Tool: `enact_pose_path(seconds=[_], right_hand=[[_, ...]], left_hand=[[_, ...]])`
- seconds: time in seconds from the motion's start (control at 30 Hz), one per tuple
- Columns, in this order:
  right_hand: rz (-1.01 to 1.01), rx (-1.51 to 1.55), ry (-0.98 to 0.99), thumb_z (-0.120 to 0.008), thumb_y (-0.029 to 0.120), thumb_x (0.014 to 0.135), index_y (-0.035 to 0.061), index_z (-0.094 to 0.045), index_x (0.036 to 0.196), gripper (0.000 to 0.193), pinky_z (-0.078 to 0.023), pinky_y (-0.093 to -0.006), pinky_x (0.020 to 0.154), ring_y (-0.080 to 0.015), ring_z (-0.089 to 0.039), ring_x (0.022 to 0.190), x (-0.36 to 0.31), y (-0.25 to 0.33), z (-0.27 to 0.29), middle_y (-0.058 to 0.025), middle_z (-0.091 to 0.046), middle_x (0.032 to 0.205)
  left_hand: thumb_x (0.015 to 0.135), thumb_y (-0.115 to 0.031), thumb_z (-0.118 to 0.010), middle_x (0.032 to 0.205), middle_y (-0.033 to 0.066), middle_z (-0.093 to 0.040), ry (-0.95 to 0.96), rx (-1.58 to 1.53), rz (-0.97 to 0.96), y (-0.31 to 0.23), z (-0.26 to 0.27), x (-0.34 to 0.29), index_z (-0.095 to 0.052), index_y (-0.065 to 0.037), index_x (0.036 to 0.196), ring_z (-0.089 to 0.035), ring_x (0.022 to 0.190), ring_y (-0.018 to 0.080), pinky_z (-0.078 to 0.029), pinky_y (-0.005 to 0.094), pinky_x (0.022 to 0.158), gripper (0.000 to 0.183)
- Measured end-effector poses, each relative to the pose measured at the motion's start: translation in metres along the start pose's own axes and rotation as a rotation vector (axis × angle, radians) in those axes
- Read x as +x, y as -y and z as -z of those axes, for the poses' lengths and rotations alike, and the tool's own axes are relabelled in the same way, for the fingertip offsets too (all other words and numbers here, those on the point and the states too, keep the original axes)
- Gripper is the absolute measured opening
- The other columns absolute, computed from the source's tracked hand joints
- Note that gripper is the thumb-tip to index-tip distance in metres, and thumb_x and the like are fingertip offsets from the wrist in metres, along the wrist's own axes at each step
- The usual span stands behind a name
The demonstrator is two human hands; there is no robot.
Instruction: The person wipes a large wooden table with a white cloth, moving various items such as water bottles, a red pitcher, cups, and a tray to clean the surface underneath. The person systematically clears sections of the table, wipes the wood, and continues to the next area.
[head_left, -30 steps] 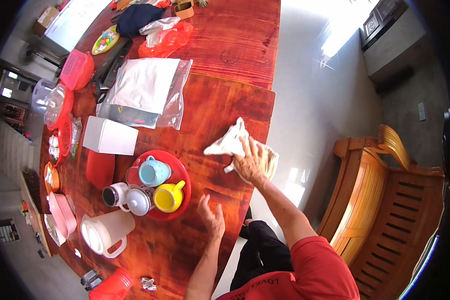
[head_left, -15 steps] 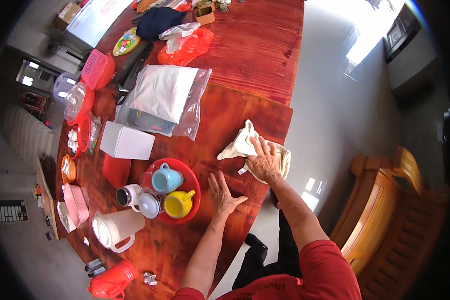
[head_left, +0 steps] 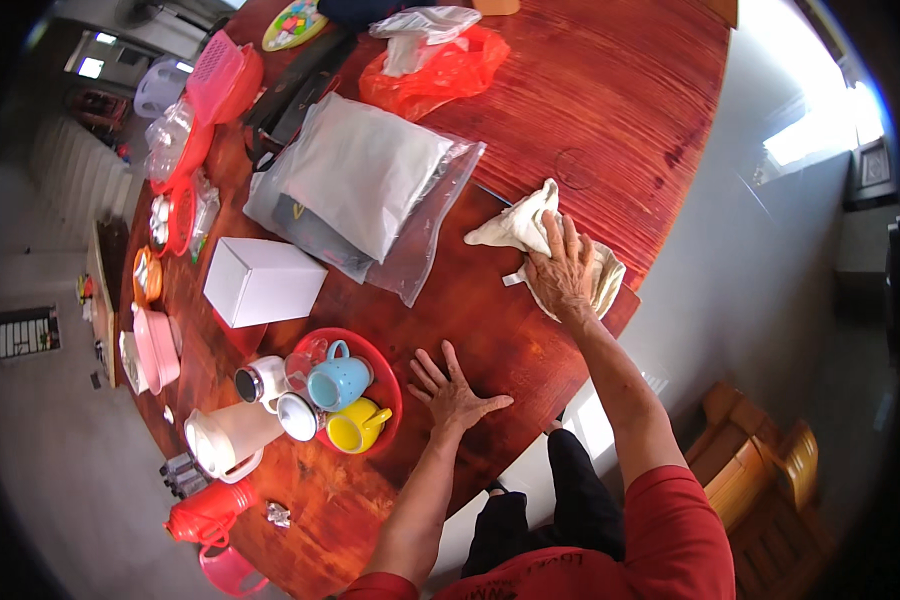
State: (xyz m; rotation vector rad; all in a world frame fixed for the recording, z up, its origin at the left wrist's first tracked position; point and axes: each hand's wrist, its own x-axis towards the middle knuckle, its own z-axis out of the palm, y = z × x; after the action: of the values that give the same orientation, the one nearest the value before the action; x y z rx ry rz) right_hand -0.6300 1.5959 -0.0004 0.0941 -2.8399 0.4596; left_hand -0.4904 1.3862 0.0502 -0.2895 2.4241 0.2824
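Note:
My right hand lies flat with fingers outstretched on a crumpled cream cloth, pressing it to the wooden table near its right edge. The cloth spans a seam in the tabletop. My left hand rests palm down on the table, fingers spread, holding nothing. Just left of it stands a round red tray with a light blue mug and a yellow mug. A white mug and a white-lidded container stand by the tray's left side.
Beyond the tray are a white box and a clear plastic bag with folded white contents. A red plastic bag lies farther off. Toward the left stand a pitcher, a red thermos and several baskets. A wooden chair is at right.
My right hand has slid the cloth farther away from me, up onto the tabletop seam. My left hand's fingers are spread wider. The whole view has shifted and turned a little.

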Motion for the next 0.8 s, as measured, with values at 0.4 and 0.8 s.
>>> enact_pose_path(seconds=[0.4,0.8], right_hand=[[0.599,0.347,0.371,-0.060,0.030,0.083,0.0199,-0.072,0.083,0.016,-0.019,-0.0545,0.115,-0.0323,-0.024,0.143,0.005,0.127,-0.041,-0.0086,-0.032,0.154],[0.285,0.188,0.307,-0.048,0.036,0.095,0.0209,-0.071,0.095,0.027,-0.018,-0.0502,0.114,-0.0316,-0.021,0.143,0.024,0.081,-0.022,-0.0066,-0.029,0.155]], left_hand=[[0.064,-0.077,-0.067,0.152,0.0361,0.006,-0.215,0.069,-0.050,0.006,-0.029,0.009,0.005,-0.015,0.153,0.009,0.140,0.0554,-0.002,0.0743,0.104,0.130],[0.058,-0.076,-0.072,0.153,0.0344,0.015,-0.085,-0.044,-0.031,-0.003,-0.007,0.000,0.009,-0.017,0.153,0.017,0.142,0.0499,0.005,0.0716,0.105,0.138]])
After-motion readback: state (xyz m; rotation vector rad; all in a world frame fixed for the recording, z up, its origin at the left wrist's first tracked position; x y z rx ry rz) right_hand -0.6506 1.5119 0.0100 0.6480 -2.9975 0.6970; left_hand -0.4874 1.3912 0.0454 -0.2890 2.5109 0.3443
